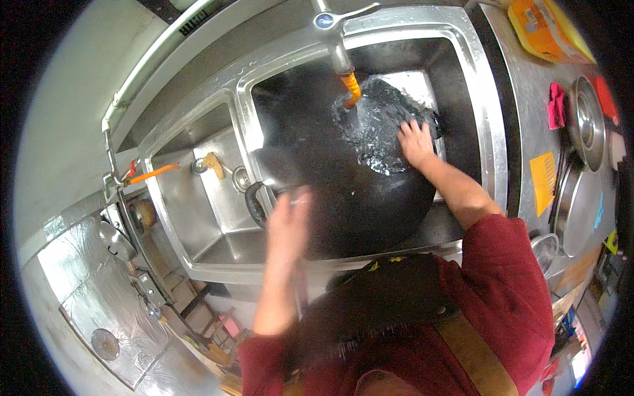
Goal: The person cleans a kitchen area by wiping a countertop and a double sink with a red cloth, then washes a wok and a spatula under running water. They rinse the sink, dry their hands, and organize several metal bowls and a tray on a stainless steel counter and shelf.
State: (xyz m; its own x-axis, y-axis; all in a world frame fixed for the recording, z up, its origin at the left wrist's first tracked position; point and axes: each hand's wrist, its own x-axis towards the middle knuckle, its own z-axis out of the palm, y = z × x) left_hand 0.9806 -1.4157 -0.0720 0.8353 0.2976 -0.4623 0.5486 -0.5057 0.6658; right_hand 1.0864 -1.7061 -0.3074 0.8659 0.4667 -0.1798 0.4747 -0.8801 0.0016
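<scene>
A large black wok (342,198) lies tilted in the right basin of a steel sink, its dark loop handle (255,203) over the divider at the left. Water runs from the steel faucet (339,54), through an orange hose tip (352,91), onto the wok's far right part. There my right hand (416,143) rests palm down on the wet wok near its edge, fingers slightly apart. My left hand (289,218) is blurred over the wok's near left side, just right of the handle; whether it holds anything is unclear.
The left basin (228,208) holds a tan sponge or cloth (214,165) beside the drain. A second tap with an orange hose (153,174) reaches over its left rim. On the right counter are steel bowls (587,123), a pink cloth (556,105), a yellow scraper (543,183) and an orange-yellow package (547,32).
</scene>
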